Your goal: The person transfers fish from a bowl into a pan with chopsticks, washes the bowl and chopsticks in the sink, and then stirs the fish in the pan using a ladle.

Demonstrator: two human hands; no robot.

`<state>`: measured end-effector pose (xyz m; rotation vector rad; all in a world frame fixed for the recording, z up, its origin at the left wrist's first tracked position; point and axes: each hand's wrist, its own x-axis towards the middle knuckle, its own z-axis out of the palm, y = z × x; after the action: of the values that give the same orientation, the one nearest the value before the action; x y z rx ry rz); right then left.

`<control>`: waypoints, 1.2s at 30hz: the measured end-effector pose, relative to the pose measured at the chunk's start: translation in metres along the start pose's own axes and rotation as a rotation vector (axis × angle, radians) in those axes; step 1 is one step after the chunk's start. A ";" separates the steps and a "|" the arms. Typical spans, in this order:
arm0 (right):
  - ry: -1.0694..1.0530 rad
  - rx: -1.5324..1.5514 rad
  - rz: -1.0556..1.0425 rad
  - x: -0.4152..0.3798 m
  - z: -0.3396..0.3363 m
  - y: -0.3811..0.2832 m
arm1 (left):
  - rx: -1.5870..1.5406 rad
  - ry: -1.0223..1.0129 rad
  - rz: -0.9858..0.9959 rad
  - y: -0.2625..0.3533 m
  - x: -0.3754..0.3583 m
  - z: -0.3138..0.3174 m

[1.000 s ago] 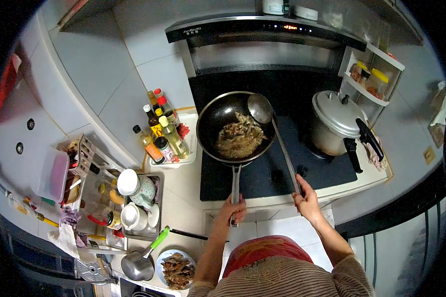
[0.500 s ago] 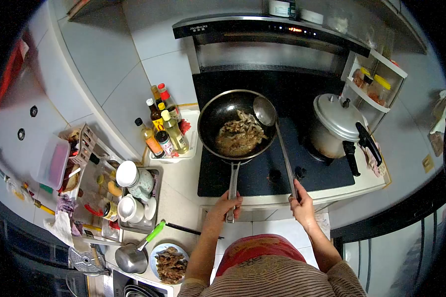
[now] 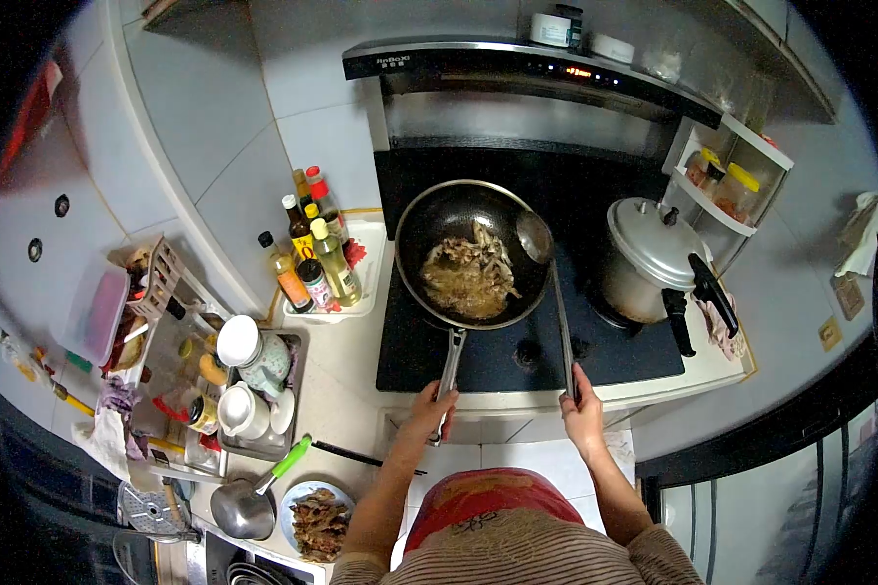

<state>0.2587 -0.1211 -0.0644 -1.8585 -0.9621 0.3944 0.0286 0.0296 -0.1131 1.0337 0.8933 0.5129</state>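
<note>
Between your left hand (image 3: 432, 409) and right hand (image 3: 582, 419) you have a gap over the cooktop (image 3: 498, 363), closed ahead by the wok (image 3: 458, 219) and bounded rightward by the ladle (image 3: 563, 324). Beyond that, the pressure cooker (image 3: 646, 255) juts its handles (image 3: 678, 324) toward you; leftward, bare counter (image 3: 346, 375) leads to bottles (image 3: 335, 268).

Our left forearm (image 3: 382, 499) and right forearm (image 3: 616, 490), both bare, reach forward on either side of our torso (image 3: 517, 551). Our left hand (image 3: 430, 411) and right hand (image 3: 582, 415) are well apart, nearly level, fingers curled in a grip.
</note>
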 end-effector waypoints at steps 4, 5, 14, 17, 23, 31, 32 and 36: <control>0.001 -0.011 -0.029 0.001 0.000 0.001 | -0.071 -0.020 -0.009 -0.001 0.000 -0.004; -0.009 -0.018 -0.014 0.002 0.000 0.001 | -0.076 -0.015 -0.028 0.002 -0.002 -0.005; -0.021 0.019 -0.120 0.008 0.011 -0.015 | -0.161 -0.047 -0.034 0.025 -0.020 -0.012; 0.058 -0.095 -0.342 0.015 0.019 -0.003 | -0.225 -0.089 0.021 0.019 -0.021 -0.013; -0.104 -0.049 -0.085 0.002 0.012 -0.039 | -0.249 -0.100 0.003 0.020 -0.023 -0.012; -0.301 -0.042 0.008 -0.018 0.012 -0.048 | -0.265 -0.097 0.038 0.020 -0.028 -0.009; -0.288 -0.071 -0.023 -0.018 0.013 -0.047 | -0.278 -0.115 0.028 0.013 -0.020 -0.013; -0.251 -0.094 -0.005 -0.017 0.015 -0.044 | -0.282 -0.089 0.027 0.020 -0.028 -0.010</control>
<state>0.2190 -0.1151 -0.0358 -1.9210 -1.1707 0.5990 0.0052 0.0236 -0.0864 0.8062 0.7059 0.5929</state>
